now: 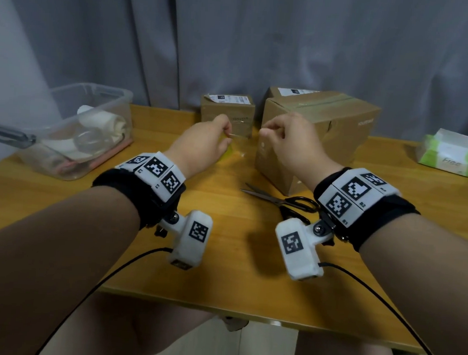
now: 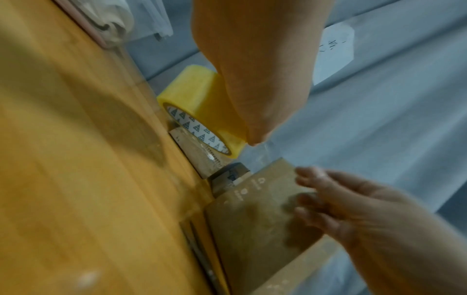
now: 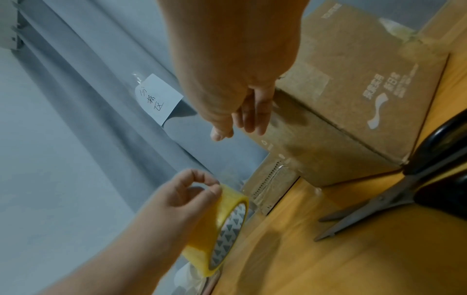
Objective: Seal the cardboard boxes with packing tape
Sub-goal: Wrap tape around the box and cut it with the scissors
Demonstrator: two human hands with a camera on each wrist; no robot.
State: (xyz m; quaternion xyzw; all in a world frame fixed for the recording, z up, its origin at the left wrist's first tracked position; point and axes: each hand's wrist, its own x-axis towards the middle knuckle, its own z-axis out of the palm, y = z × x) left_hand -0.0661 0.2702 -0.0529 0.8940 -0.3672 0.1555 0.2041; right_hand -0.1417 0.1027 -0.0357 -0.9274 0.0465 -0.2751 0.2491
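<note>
My left hand (image 1: 202, 142) grips the tape roll (image 3: 222, 225); my right hand (image 1: 288, 142) pinches its free end, stretched sideways before the small box (image 1: 227, 113)

Dim, soft light — wrist views blurry, edges warped w/ wide-angle.

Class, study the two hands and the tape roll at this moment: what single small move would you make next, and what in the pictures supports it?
Probably draw the right hand further right, pulling more clear strip off the yellow tape roll that the left hand holds. Only a short stretch seems to span the hands, too little to cover a box seam, and the scissors lie unused on the table.
</note>
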